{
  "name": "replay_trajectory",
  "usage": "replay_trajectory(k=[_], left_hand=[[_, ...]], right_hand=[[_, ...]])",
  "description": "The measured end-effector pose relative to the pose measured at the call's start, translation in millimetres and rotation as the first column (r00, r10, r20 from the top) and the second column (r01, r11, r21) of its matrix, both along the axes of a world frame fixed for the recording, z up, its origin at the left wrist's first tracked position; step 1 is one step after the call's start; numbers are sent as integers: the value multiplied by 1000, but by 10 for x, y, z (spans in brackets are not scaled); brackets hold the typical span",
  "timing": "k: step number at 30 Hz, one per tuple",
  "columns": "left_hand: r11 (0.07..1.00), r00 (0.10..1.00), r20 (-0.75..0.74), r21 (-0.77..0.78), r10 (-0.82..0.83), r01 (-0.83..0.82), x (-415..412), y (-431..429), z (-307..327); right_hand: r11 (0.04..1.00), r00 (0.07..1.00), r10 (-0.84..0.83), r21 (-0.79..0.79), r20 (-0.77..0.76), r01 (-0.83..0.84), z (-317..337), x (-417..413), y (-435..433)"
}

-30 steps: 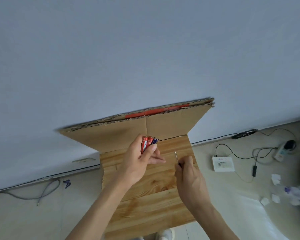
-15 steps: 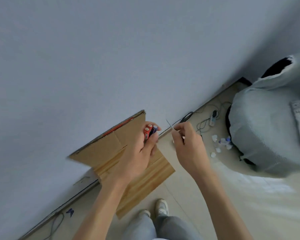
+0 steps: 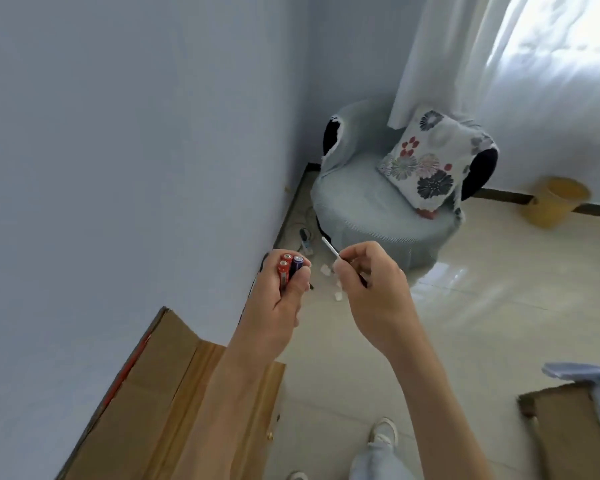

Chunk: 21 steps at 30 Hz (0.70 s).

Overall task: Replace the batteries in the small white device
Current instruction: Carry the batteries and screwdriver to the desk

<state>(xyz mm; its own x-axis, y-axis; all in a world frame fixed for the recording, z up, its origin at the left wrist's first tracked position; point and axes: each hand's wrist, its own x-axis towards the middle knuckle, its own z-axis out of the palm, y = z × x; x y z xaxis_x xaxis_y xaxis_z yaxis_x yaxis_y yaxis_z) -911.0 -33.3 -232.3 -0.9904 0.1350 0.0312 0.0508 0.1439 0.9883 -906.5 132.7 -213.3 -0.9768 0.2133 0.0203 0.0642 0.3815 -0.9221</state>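
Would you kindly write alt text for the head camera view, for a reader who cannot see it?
A person's left hand grips three batteries, two red and one blue, while the right hand pinches a slim tool, both held above the floor. Beyond them a covered round chair with a floral cushion stands in the corner; cardboard lies by the wall.

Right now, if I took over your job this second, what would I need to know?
Left hand: grips three batteries, two red and one dark blue, ends up.
Right hand: pinches a thin metal tool, tip pointing up and away.
The small white device is not in view, so I cannot tell whether it is open, or whether these batteries are old or new.
Done: batteries and tool are in hand.
Left: find the device, open it, swap the batteries, close it.
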Motion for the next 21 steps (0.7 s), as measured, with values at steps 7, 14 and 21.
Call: replay_trajectory(k=[7, 14, 21], left_hand=[[964, 965, -56, 65, -255, 258, -533, 1459, 138], [861, 868, -92, 116, -487, 495, -859, 3233, 371], [754, 769, -23, 177, -639, 632, -851, 4772, 412]], right_hand=[[958, 955, -286, 4, -74, 287, 173, -19, 1459], [867, 863, -485, 54, -141, 496, 347, 31, 3005], [721, 715, -685, 14, -143, 693, 333, 325, 4314]])
